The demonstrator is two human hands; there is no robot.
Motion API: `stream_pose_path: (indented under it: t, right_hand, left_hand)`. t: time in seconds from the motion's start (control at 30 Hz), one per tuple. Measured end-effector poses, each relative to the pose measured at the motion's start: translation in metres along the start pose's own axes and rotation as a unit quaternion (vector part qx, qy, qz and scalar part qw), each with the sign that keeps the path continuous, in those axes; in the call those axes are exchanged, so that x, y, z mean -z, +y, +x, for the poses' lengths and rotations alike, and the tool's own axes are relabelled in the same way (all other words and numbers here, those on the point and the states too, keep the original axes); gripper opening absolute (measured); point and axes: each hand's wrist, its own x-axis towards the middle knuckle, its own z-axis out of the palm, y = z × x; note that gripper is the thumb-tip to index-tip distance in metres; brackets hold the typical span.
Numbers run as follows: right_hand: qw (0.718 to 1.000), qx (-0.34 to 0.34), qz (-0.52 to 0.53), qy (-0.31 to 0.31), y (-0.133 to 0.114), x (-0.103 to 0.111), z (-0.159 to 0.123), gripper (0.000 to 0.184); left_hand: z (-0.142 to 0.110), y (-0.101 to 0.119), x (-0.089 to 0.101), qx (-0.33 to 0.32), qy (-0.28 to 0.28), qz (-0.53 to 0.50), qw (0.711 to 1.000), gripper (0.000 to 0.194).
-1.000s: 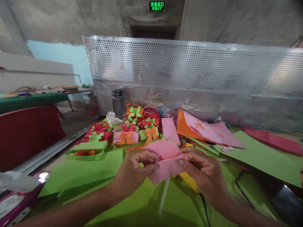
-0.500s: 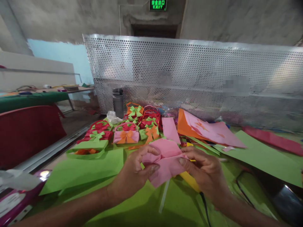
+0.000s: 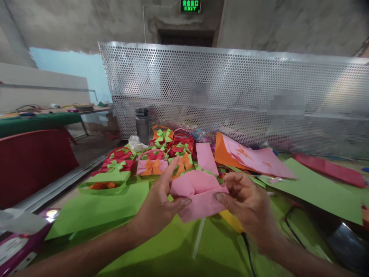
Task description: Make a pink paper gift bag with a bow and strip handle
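Between my hands is a folded piece of pink paper (image 3: 201, 202), shaped like a small open pouch with a raised rounded back. My left hand (image 3: 161, 200) grips its left end, thumb on the front and index finger stretched up behind. At the right end, my right hand (image 3: 245, 204) pinches the paper, its thumb on the front and its fingers curled behind. Below the paper, partly hidden by it and my right hand, lies a yellow glue gun (image 3: 232, 221) with a black cord. A thin whitish glue stick (image 3: 198, 238) lies on the green tabletop (image 3: 161, 257).
Several small paper bags with bows (image 3: 151, 167) stand at the back left, before a grey bottle (image 3: 142, 125). Pink and orange sheets (image 3: 259, 157) are stacked at the back right. Green sheets (image 3: 100, 207) lie left and right. A perforated metal panel (image 3: 230, 73) closes off the back.
My left index finger has lifted from the inside of the pink paper and now points up behind it. The paper's front flap has risen slightly; my right hand keeps its pinch.
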Motion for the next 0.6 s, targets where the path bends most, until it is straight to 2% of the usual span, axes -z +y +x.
stream_pose_path:
  t: [0.1, 0.2, 0.27, 0.33, 0.53, 0.6]
  right_hand:
    - [0.997, -0.064, 0.039, -0.032, 0.002, -0.001, 0.002, 0.039]
    - [0.983, -0.110, 0.098, -0.109, 0.004, -0.003, 0.003, 0.036]
    - [0.968, -0.128, 0.152, -0.156, 0.004, -0.005, 0.003, 0.034]
    - [0.956, -0.144, 0.185, -0.178, 0.003, -0.006, 0.002, 0.032]
    - [0.969, -0.162, 0.119, -0.142, 0.001, -0.007, -0.003, 0.018]
    - [0.972, -0.153, 0.113, -0.138, 0.001, -0.007, -0.004, 0.017]
  left_hand:
    - [0.005, 0.001, -0.002, 0.084, -0.026, -0.091, 0.992, 0.088]
    - [0.007, 0.001, -0.004, 0.123, -0.036, -0.183, 0.975, 0.064]
    - [0.006, -0.001, -0.006, 0.141, -0.039, -0.213, 0.966, 0.045]
    - [0.004, -0.002, -0.007, 0.158, -0.036, -0.230, 0.960, 0.033]
    - [-0.002, -0.007, -0.014, 0.194, -0.020, -0.250, 0.948, 0.027]
    - [-0.004, -0.008, -0.016, 0.195, -0.034, -0.259, 0.945, 0.024]
